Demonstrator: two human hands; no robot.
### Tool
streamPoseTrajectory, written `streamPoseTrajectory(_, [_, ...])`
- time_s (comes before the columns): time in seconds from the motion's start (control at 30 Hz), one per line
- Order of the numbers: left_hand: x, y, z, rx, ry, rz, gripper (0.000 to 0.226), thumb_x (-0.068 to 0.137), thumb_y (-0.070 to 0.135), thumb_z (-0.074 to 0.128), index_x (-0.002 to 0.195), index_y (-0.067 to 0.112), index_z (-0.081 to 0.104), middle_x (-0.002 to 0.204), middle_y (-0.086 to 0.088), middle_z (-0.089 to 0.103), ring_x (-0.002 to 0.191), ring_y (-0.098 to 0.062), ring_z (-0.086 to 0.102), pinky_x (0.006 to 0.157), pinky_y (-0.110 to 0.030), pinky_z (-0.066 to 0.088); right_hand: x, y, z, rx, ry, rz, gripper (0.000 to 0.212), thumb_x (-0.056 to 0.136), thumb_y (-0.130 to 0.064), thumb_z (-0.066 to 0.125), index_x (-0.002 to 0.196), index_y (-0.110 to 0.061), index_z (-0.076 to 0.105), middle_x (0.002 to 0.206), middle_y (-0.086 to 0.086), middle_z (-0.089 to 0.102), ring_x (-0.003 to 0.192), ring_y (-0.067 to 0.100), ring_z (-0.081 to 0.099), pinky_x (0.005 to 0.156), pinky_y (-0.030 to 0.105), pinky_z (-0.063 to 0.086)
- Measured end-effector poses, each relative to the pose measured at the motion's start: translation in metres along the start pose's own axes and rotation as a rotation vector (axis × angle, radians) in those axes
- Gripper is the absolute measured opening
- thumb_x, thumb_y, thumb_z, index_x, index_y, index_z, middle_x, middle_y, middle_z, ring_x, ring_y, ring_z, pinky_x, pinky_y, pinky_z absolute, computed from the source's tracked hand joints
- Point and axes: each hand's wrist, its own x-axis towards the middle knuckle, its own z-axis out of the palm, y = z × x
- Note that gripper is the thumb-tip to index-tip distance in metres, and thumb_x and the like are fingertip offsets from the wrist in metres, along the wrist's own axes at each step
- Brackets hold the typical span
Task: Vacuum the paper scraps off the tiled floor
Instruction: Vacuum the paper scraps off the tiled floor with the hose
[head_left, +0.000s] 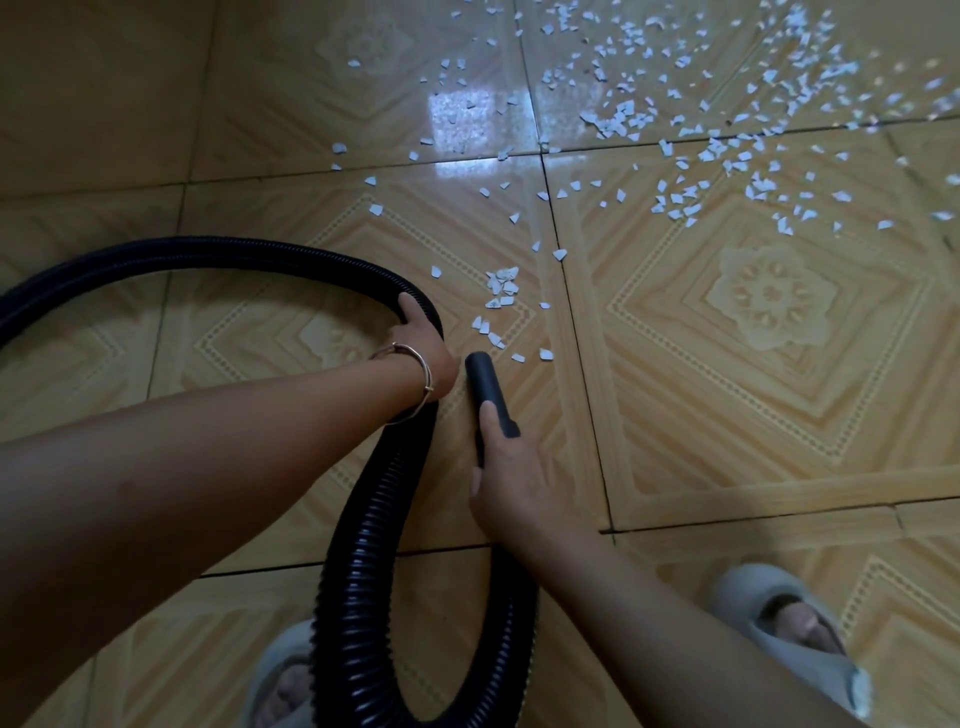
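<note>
Gripping the black nozzle (485, 384), the right hand (514, 493) holds its tip just beside a few paper scraps (498, 296) on the tiled floor (727, 415); the left hand (423, 338) curls around the ribbed hose (363, 545). Most scraps lie scattered farther off.

Dark nozzle (485, 384) in right hand (514, 488), hose (363, 571) in left hand (423, 338), paper scraps (501, 291) just ahead

Ahead of the nozzle (485, 387) in my right hand (514, 488), the tiled floor (727, 415) lies open. Only loose paper scraps (498, 296) lie there, thickest farther ahead on the right. To my right the tiles are free. On my left the black hose (374, 519) sweeps in a wide loop and runs back between my slippers (743, 587), fencing that side. My left hand (421, 338) grips the hose just beside the nozzle, leaving a narrow gap.
</note>
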Motion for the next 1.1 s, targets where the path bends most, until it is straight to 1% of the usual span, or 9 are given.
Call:
streamPoseTrajectory(0.07, [0.003,0.003,-0.002,-0.007,0.009,0.004,0.084,0.096,0.029,0.046,0.146,0.009,-0.018,0.147,-0.024,0.027,0.131,-0.037,0.037,0.106,-0.044,0.031,0.002,-0.001,0.001,0.006,-0.012,-0.003,0.075,0.095,-0.023,0.052,0.151,-0.030,0.003,0.126,0.015,0.040,0.102,0.024,0.052,0.079,0.031,0.042])
streamPoseTrajectory(0.23, [0.010,0.009,-0.002,-0.100,0.025,0.004,0.084,0.095,0.027,0.046,0.147,0.010,-0.017,0.146,-0.023,0.029,0.130,-0.036,0.037,0.107,-0.042,0.030,0.001,0.021,-0.012,-0.004,0.072,0.084,0.073,0.095,-0.029,0.052,0.151,-0.032,0.005,0.123,0.012,0.040,0.093,0.019,0.049,0.078,0.028,0.042])
streamPoseTrajectory(0.43, [0.020,0.020,0.000,-0.135,0.031,-0.015,0.085,0.094,0.027,0.047,0.146,0.010,-0.018,0.144,-0.024,0.031,0.128,-0.036,0.040,0.107,-0.044,0.033,0.026,0.015,-0.023,-0.045,0.052,0.011,0.070,0.095,-0.026,0.050,0.151,-0.030,0.007,0.124,0.015,0.041,0.099,0.024,0.051,0.078,0.031,0.041])
streamPoseTrajectory(0.6, [0.027,0.020,-0.011,-0.168,0.082,-0.025,0.081,0.095,0.024,0.045,0.147,0.011,-0.015,0.144,-0.024,0.031,0.129,-0.036,0.038,0.107,-0.044,0.030,0.050,0.009,-0.038,-0.039,0.071,0.029,0.073,0.093,-0.022,0.054,0.151,-0.030,0.009,0.124,0.016,0.040,0.090,0.023,0.047,0.076,0.031,0.041])
streamPoseTrajectory(0.73, [0.032,0.019,-0.015,-0.170,0.082,-0.004,0.081,0.095,0.025,0.045,0.147,0.011,-0.015,0.145,-0.023,0.030,0.129,-0.037,0.038,0.106,-0.044,0.031,0.049,0.002,-0.024,-0.044,0.055,0.022,0.076,0.094,-0.024,0.054,0.150,-0.033,0.003,0.129,0.017,0.035,0.101,0.025,0.051,0.082,0.033,0.046])
streamPoseTrajectory(0.87, [0.034,0.020,-0.017,-0.197,0.092,-0.002,0.080,0.094,0.023,0.044,0.147,0.011,-0.014,0.143,-0.023,0.034,0.127,-0.038,0.040,0.106,-0.045,0.033,0.061,0.009,-0.040,-0.013,0.136,0.066,0.072,0.093,-0.025,0.053,0.151,-0.031,0.009,0.120,0.014,0.041,0.094,0.022,0.050,0.079,0.031,0.046])
streamPoseTrajectory(0.93, [0.035,0.021,-0.018,-0.202,0.097,-0.004,0.079,0.094,0.023,0.044,0.147,0.010,-0.014,0.142,-0.023,0.035,0.126,-0.038,0.041,0.106,-0.046,0.034,0.064,0.007,-0.043,-0.018,0.128,0.064,0.071,0.094,-0.024,0.052,0.150,-0.031,0.009,0.119,0.014,0.040,0.089,0.019,0.046,0.078,0.030,0.045])
streamPoseTrajectory(1.0, [0.037,0.022,-0.019,-0.197,0.099,-0.001,0.080,0.094,0.023,0.043,0.147,0.009,-0.015,0.142,-0.023,0.035,0.126,-0.037,0.041,0.106,-0.046,0.034,0.066,0.000,-0.041,-0.041,0.106,0.034,0.070,0.095,-0.024,0.051,0.150,-0.031,0.008,0.121,0.015,0.039,0.089,0.020,0.046,0.076,0.030,0.043])
streamPoseTrajectory(1.1, [0.040,0.021,-0.022,-0.206,0.116,-0.003,0.080,0.094,0.023,0.044,0.147,0.010,-0.015,0.140,-0.022,0.037,0.125,-0.036,0.043,0.104,-0.045,0.036,0.074,-0.002,-0.043,-0.029,0.134,0.035,0.068,0.094,-0.023,0.050,0.150,-0.030,0.010,0.121,0.016,0.041,0.090,0.022,0.049,0.077,0.031,0.045])
